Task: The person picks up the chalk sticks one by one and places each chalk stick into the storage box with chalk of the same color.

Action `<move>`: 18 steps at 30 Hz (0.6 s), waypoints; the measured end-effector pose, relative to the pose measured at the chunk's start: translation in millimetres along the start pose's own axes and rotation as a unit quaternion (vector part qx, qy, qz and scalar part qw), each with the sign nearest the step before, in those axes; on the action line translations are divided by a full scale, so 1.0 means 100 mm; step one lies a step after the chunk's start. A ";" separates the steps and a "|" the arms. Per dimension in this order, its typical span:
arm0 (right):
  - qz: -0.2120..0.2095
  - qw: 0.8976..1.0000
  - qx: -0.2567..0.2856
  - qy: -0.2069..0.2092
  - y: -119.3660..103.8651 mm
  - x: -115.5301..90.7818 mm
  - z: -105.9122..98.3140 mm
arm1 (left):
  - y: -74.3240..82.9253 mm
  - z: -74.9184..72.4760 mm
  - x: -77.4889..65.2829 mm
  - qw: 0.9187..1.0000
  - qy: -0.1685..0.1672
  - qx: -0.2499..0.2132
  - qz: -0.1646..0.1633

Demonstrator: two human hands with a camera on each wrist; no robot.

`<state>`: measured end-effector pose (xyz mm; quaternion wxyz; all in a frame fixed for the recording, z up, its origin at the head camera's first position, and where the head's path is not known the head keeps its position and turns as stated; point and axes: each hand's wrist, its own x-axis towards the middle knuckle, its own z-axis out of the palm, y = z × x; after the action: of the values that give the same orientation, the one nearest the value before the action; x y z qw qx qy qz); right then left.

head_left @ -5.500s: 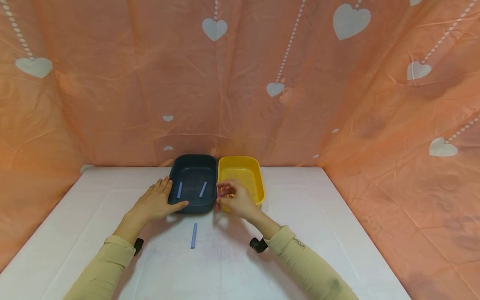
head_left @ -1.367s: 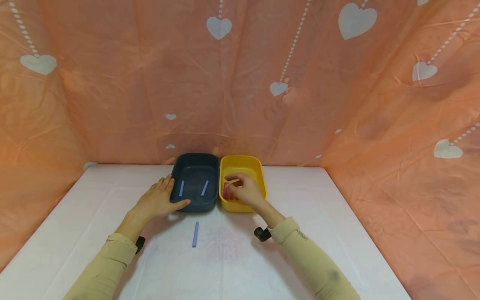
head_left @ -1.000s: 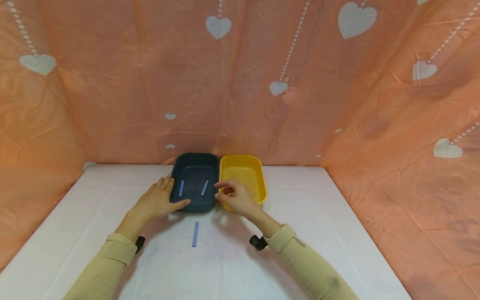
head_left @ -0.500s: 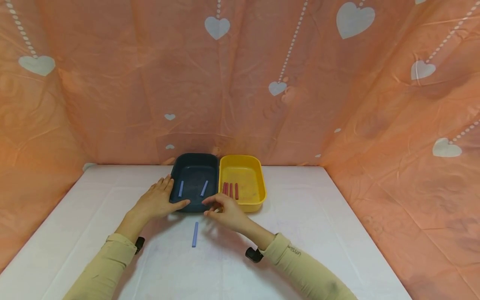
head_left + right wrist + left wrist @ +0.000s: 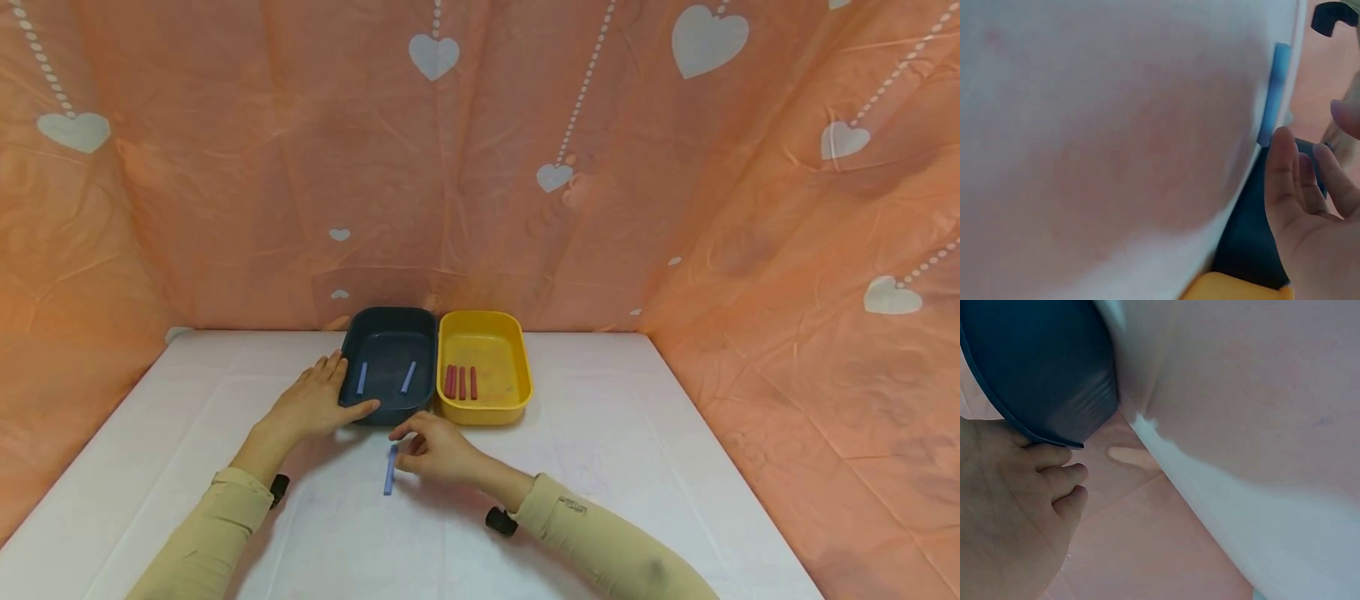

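Note:
My left hand (image 5: 303,404) lies with straight fingers along the left side of a dark blue tray (image 5: 393,346), its thumb across the front corner. In the left wrist view the fingertips of the left hand (image 5: 1016,494) are at the rim of the dark tray (image 5: 1054,369). Two blue chalk sticks (image 5: 407,377) lie inside it. On the white table, a third blue chalk stick (image 5: 388,479) lies in front of the tray. My right hand (image 5: 438,450) hovers at its far end, thumb and index finger apart. The right wrist view shows those fingers beside the stick (image 5: 1274,94), holding nothing.
A yellow tray (image 5: 487,412) stands against the right side of the dark one. Several red chalk sticks (image 5: 462,383) lie side by side in its front left part. An orange curtain (image 5: 480,208) with white hearts rises behind the table.
The right hand held a red chalk stick earlier; the red sticks now lie in the yellow tray. It has since moved left and nearer, to the loose blue stick. The left hand stays put.

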<state>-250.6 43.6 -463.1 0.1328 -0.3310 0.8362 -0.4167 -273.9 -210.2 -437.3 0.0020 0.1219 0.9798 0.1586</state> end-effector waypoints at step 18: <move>0.011 0.991 -0.129 -0.024 0.01 0.13 0.12 | -0.03 0.02 0.01 1.000 0.010 0.005 0.007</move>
<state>-254.5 28.5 -470.0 0.1132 -0.3462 0.8830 -0.2960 -276.0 -212.0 -440.5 -0.0091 0.1268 0.9797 0.1550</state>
